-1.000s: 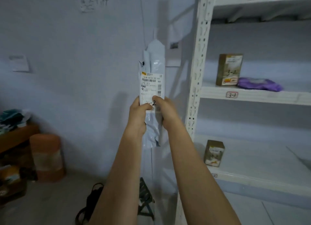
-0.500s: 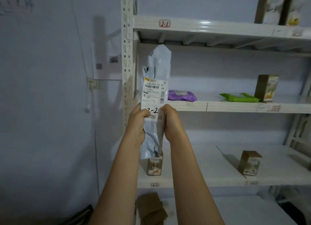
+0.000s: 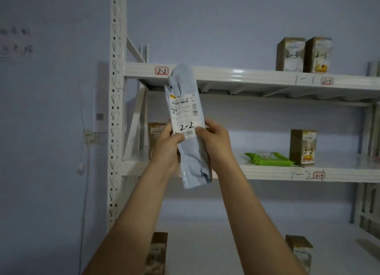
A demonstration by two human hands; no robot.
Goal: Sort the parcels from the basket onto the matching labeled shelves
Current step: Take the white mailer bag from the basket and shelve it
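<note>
I hold a long grey plastic mailer parcel (image 3: pixel 186 102) upright in front of the white shelf unit. Its white shipping label carries a handwritten "2-2". My left hand (image 3: pixel 167 149) grips its left edge and my right hand (image 3: pixel 214 143) grips its right edge, thumbs on the label. The parcel's top reaches the front beam of the upper shelf (image 3: pixel 236 74), right beside the red-framed "2-2" tag (image 3: pixel 161 70). The basket is out of view.
Two brown boxes marked "2-3" (image 3: pixel 304 54) stand on the upper shelf above a "2-3" tag (image 3: pixel 326 81). The middle shelf (image 3: pixel 267 173) holds a green packet (image 3: pixel 267 158), brown boxes and a "3-3" tag (image 3: pixel 318 175). More boxes (image 3: pixel 300 252) stand lower. The perforated upright (image 3: pixel 116 110) is at left.
My view has swung right and up, from the wall and lower shelves to the upper "2-2" shelf. Both hands keep hold of the parcel, raised nearer that shelf's edge.
</note>
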